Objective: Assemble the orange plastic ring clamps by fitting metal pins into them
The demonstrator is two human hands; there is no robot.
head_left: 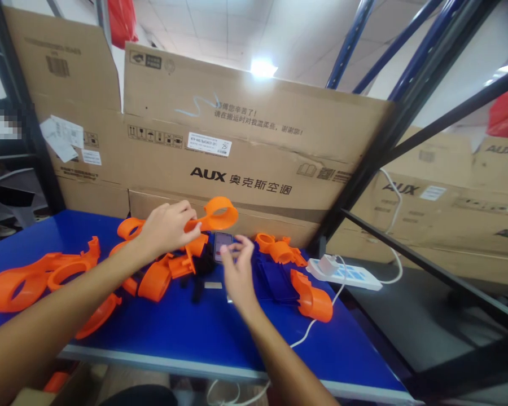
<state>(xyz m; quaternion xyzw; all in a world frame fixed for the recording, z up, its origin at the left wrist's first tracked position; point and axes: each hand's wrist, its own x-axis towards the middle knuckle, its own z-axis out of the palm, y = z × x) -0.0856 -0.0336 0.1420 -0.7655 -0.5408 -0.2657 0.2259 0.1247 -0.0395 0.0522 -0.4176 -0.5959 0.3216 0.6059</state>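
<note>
My left hand (171,225) is closed around the stem of an orange plastic ring piece (221,213), holding it above the blue table (173,332). The ring end points right, past my fingers. My right hand (239,270) hovers over the middle of the table, fingers apart and partly curled, with nothing visible in it. Just behind its fingertips lies a phone (223,246). Under and beside my left hand are more orange ring pieces (157,280) and some black strips (198,285). Dark blue flat pieces (275,279) lie to the right of my right hand.
Several orange pieces (21,287) spread over the left side; another orange piece (315,301) lies at the right. A white power strip (345,274) with a cable sits at the right edge. Cardboard panels (237,141) stand behind, between dark metal posts (355,180). A person is partly visible far left.
</note>
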